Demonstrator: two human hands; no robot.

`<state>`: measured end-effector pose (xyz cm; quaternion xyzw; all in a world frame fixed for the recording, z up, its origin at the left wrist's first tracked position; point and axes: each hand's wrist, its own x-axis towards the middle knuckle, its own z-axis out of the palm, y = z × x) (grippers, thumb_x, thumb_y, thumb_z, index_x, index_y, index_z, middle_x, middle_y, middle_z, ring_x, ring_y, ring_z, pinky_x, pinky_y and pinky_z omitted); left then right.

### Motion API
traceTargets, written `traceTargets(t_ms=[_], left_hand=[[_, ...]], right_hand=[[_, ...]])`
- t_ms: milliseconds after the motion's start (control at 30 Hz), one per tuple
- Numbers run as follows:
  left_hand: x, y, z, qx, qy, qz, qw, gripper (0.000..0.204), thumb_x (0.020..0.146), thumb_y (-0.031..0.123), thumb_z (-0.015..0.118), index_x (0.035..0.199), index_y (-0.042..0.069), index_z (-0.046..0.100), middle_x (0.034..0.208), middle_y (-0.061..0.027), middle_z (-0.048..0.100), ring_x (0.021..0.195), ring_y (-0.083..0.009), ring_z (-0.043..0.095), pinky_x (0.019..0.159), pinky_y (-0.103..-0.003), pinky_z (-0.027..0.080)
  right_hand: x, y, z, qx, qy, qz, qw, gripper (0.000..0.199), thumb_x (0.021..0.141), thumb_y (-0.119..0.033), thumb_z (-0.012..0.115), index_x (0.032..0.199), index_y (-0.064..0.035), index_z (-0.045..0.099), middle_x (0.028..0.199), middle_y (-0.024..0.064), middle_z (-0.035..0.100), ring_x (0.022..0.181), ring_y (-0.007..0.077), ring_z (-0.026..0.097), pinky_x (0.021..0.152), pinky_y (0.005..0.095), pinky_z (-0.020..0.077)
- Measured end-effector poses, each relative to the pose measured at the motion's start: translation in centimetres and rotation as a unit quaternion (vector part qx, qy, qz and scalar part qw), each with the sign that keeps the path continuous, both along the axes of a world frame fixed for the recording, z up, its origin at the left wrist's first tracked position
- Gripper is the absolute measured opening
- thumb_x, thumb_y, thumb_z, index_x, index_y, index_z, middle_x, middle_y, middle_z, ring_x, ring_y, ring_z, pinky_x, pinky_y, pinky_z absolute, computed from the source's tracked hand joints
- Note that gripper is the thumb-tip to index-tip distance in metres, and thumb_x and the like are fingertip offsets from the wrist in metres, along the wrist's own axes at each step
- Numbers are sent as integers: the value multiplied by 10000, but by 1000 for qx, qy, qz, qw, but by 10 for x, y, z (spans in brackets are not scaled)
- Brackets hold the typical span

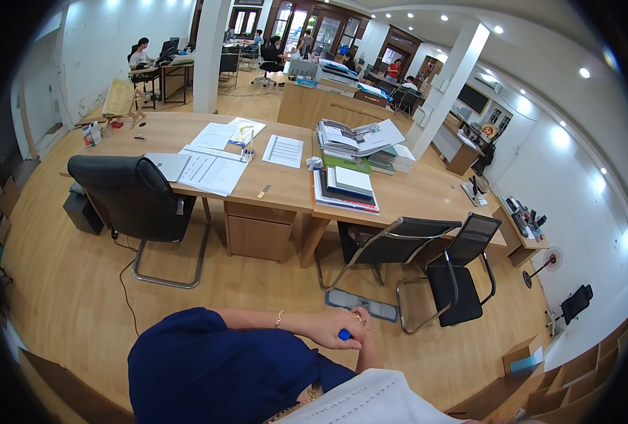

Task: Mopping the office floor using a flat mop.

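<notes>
My left hand (333, 329), with a gold bracelet at the wrist, is closed around the top of a mop handle; its blue end cap (344, 334) sticks out by the thumb. Close against it, my right hand (362, 319) is wrapped round the same handle, partly hidden behind the left. The rest of the handle is out of sight below my hands. Flat on the floor just beyond them lies the wide mop head (377, 308), grey-blue with a lighter middle, near the legs of a black chair (462, 275).
A long wooden desk (271, 191) crosses ahead, bearing papers, a laptop and stacked books (347, 182). A black leather chair (126, 191) and another metal-framed chair (398, 240) stand against it. A cable (124, 283) trails over the floor at left. Wooden shelving (575, 374) is at lower right. Several people sit farther back.
</notes>
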<state>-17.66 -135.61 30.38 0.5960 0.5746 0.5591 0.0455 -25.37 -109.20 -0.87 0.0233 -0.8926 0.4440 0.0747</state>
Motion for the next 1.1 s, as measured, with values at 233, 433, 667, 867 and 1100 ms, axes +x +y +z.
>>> traceTargets(t_ms=[233, 433, 667, 867, 1100], left_hand=[[-1, -8, 9, -109, 106, 0, 988, 192, 809, 180, 656, 699, 59, 557, 680, -83, 557, 691, -292, 552, 646, -404, 416], [-15, -51, 48, -194, 97, -92, 972, 223, 806, 212, 662, 690, 59, 549, 670, -77, 542, 681, -294, 550, 619, -401, 417], [-28, -101, 95, -101, 53, -200, 973, 263, 836, 206, 661, 664, 36, 557, 627, -98, 559, 621, -301, 572, 615, -377, 464], [-38, -73, 79, -26, -62, -195, 978, 167, 812, 121, 689, 725, 3, 610, 669, -112, 607, 604, -261, 586, 573, -335, 464], [-20, 7, 7, -73, -87, -224, 968, 175, 806, 180, 713, 770, 27, 636, 719, -97, 633, 642, -217, 596, 580, -311, 461]], right_hand=[[13, 1, 20, -76, -48, -60, 994, 223, 730, -262, 735, 755, -78, 610, 765, 137, 626, 705, 307, 610, 626, 370, 482], [42, -51, 70, 85, 54, -61, 993, 253, 709, -314, 752, 734, -102, 616, 762, 104, 631, 761, 329, 598, 659, 413, 460], [104, -113, 120, 206, 112, -72, 969, 324, 724, -328, 732, 623, -84, 545, 673, 92, 594, 717, 318, 559, 638, 439, 396], [167, -74, 67, -24, -4, -109, 994, 301, 734, -167, 657, 549, -36, 459, 529, 188, 437, 461, 340, 438, 441, 378, 316], [249, -23, 77, -11, -65, -203, 977, 363, 702, -174, 707, 537, -52, 407, 506, 46, 304, 486, 109, 314, 433, 316, 274]])
